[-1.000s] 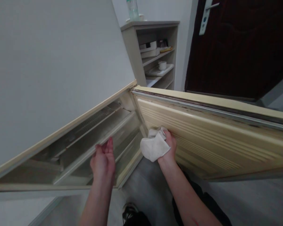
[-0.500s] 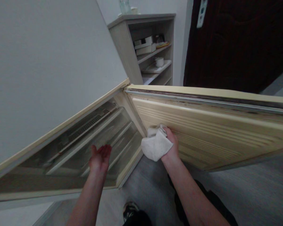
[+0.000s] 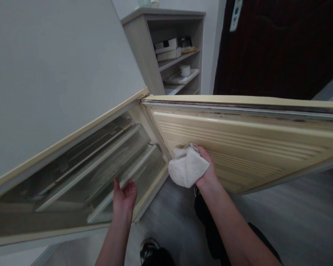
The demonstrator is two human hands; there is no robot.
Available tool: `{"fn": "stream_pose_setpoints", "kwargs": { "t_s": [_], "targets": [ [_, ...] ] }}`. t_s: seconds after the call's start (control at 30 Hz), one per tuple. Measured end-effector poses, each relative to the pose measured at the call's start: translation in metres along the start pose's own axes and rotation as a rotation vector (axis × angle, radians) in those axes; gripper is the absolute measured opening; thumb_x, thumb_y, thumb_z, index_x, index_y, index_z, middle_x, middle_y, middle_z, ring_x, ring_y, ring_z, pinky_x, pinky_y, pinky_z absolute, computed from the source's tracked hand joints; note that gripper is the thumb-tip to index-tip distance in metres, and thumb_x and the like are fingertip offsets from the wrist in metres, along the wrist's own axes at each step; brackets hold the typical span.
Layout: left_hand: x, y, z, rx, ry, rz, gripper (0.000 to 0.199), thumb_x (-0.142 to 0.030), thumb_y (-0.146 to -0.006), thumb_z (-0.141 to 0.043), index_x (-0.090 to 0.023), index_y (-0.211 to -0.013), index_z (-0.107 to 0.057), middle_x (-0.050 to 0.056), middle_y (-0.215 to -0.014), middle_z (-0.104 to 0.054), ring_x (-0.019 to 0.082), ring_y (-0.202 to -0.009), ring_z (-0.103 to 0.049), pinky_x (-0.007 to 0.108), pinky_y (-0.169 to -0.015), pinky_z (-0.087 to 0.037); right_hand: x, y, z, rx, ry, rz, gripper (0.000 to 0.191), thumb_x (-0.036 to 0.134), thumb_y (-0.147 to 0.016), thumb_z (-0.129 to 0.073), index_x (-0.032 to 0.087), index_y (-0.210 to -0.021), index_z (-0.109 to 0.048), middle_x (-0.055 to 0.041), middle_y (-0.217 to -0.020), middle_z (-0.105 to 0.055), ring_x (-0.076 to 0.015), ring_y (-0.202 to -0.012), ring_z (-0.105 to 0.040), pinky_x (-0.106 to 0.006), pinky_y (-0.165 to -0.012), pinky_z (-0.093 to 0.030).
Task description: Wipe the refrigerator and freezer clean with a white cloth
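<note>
My right hand (image 3: 207, 168) is closed around a folded white cloth (image 3: 187, 168), close to the ribbed inner side of the open, yellowed freezer door (image 3: 238, 144). Lower left, my left hand (image 3: 124, 195) has its palm turned up and its fingers curled at the top edge of the lower freezer drawer (image 3: 147, 166). The thumb stands apart, and the exact contact of the fingertips is partly hidden. Above it sits another clear drawer (image 3: 122, 147) with a pale front rim.
A vented shelf (image 3: 97, 146) lies above the drawers. Behind the door stands a grey shelf unit (image 3: 138, 48) with boxes, a white cup (image 3: 185, 70) and a tray. A dark door (image 3: 274, 48) is at the right. My shoe (image 3: 148, 249) rests on the grey floor (image 3: 163, 207).
My left hand has moved down and right to the lower drawer's edge, its fingers now curled. The cloth stays in my right hand near the door. The view has shifted slightly.
</note>
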State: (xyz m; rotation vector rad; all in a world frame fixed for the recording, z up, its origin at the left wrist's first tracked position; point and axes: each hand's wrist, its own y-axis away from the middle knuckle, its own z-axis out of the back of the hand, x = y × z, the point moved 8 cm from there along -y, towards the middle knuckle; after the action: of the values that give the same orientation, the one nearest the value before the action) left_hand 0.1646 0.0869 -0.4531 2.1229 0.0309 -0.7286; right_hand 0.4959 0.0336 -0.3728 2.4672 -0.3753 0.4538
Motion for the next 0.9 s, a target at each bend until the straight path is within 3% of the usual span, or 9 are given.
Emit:
{"fn": "stream_pose_setpoints", "kwargs": {
  "t_s": [0.17,0.37,0.5,0.6,0.67,0.77,0.83,0.9],
  "targets": [
    [0.045,0.042,0.044,-0.102,-0.022,0.070,0.032,-0.033,-0.111,-0.039,-0.009,-0.096,-0.055,0.002,-0.082,-0.059,0.007,-0.063,-0.063,0.011,-0.059,-0.057,0.003,-0.004,0.002,-0.003,-0.022,0.035,0.014,0.024,-0.068,-0.074,0.018,-0.068,-0.061,0.0051,-0.057,-0.060,-0.0117,-0.050,-0.057,-0.025,-0.050,-0.047],
    [0.096,0.087,0.088,-0.175,-0.049,0.160,0.024,-0.026,-0.108,-0.051,-0.006,-0.097,-0.060,0.006,-0.081,-0.065,0.009,-0.061,-0.066,0.013,-0.056,-0.059,0.004,-0.006,0.001,-0.006,-0.025,0.096,0.013,0.024,-0.073,-0.071,0.019,-0.072,-0.059,0.0055,-0.059,-0.061,-0.0111,-0.052,-0.059,-0.023,-0.051,-0.049],
    [0.115,0.095,0.099,-0.209,-0.048,0.156,0.020,-0.025,-0.106,-0.056,-0.007,-0.098,-0.061,0.007,-0.083,-0.067,0.011,-0.065,-0.068,0.014,-0.059,-0.061,0.005,-0.004,0.003,-0.077,0.071,0.168,0.012,0.024,-0.079,-0.072,0.017,-0.079,-0.062,0.0038,-0.065,-0.066,-0.0107,-0.054,-0.061,-0.021,-0.049,-0.047],
    [0.119,0.099,0.097,-0.211,-0.036,0.131,0.013,-0.021,-0.106,-0.057,-0.010,-0.100,-0.061,0.006,-0.086,-0.068,0.010,-0.067,-0.068,0.013,-0.061,-0.061,-0.005,0.002,-0.005,-0.030,0.139,0.140,0.008,0.023,-0.087,-0.069,0.017,-0.086,-0.064,0.0015,-0.072,-0.069,-0.0109,-0.057,-0.062,-0.019,-0.049,-0.046],
    [0.120,0.103,0.094,-0.206,-0.029,0.124,0.011,-0.020,-0.105,-0.058,-0.011,-0.100,-0.062,0.005,-0.087,-0.068,0.009,-0.066,-0.067,0.012,-0.059,-0.060,-0.028,0.004,-0.016,0.053,0.138,0.015,0.004,0.019,-0.092,-0.062,0.017,-0.089,-0.063,-0.0005,-0.076,-0.071,-0.0119,-0.061,-0.064,-0.020,-0.053,-0.051],
    [0.121,0.109,0.090,-0.198,-0.024,0.134,0.011,-0.020,-0.104,-0.060,-0.011,-0.098,-0.061,0.003,-0.085,-0.066,0.007,-0.064,-0.065,0.012,-0.057,-0.057,-0.086,-0.003,-0.035,0.167,0.223,-0.239,0.009,0.011,-0.094,-0.056,0.016,-0.093,-0.063,-0.0017,-0.076,-0.071,-0.0139,-0.064,-0.065,-0.026,-0.064,-0.059],
    [0.123,0.112,0.090,-0.195,-0.028,0.153,0.013,-0.022,-0.104,-0.060,-0.011,-0.097,-0.061,0.003,-0.083,-0.065,0.007,-0.063,-0.064,0.012,-0.055,-0.056,-0.134,-0.021,-0.048,0.215,0.341,-0.362,0.016,0.004,-0.091,-0.052,0.016,-0.092,-0.062,0.0000,-0.071,-0.067,-0.0148,-0.063,-0.064,-0.030,-0.069,-0.062],
    [0.125,0.113,0.091,-0.195,-0.036,0.170,0.015,-0.025,-0.103,-0.062,-0.011,-0.097,-0.061,0.003,-0.082,-0.063,0.008,-0.063,-0.063,0.014,-0.053,-0.055,-0.179,-0.051,-0.063,0.301,0.491,-0.358,0.022,-0.003,-0.085,-0.050,0.017,-0.089,-0.060,0.0033,-0.064,-0.062,-0.0142,-0.059,-0.061,-0.031,-0.072,-0.062]
  ]
}}
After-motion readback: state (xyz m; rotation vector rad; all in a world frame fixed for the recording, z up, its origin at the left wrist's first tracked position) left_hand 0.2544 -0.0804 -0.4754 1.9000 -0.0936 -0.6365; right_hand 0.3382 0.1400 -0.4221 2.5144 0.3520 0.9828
